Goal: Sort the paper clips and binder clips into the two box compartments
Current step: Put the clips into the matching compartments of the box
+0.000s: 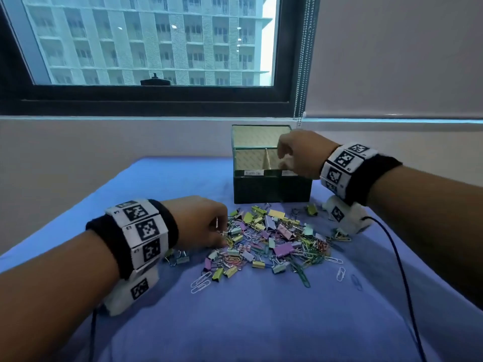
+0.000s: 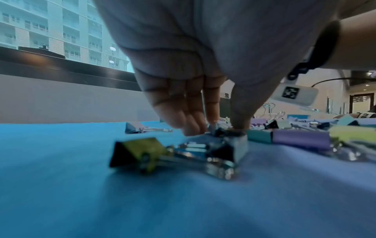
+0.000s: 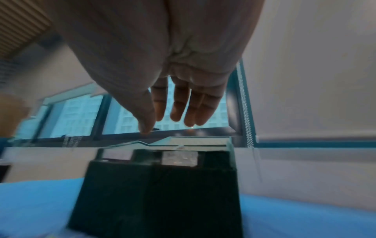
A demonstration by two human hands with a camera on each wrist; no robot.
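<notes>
A dark green box (image 1: 271, 189) with its lid raised and a middle divider stands at the back of the blue cloth. In front of it lies a mixed pile of pastel binder clips and paper clips (image 1: 274, 239). My left hand (image 1: 222, 231) reaches down into the pile's left edge. In the left wrist view, its fingertips (image 2: 193, 128) and thumb pinch a small binder clip (image 2: 216, 131). My right hand (image 1: 283, 158) hovers over the box's right compartment. The right wrist view shows this hand (image 3: 162, 120) with its fingers straight, spread and holding nothing above the box (image 3: 162, 193).
Loose paper clips (image 1: 201, 280) lie nearer me on the blue cloth (image 1: 235, 322), and a white one (image 1: 340, 273) lies to the right. A dark cable (image 1: 400, 270) trails from my right wrist. A yellow-green binder clip (image 2: 138, 148) lies just behind my left fingers.
</notes>
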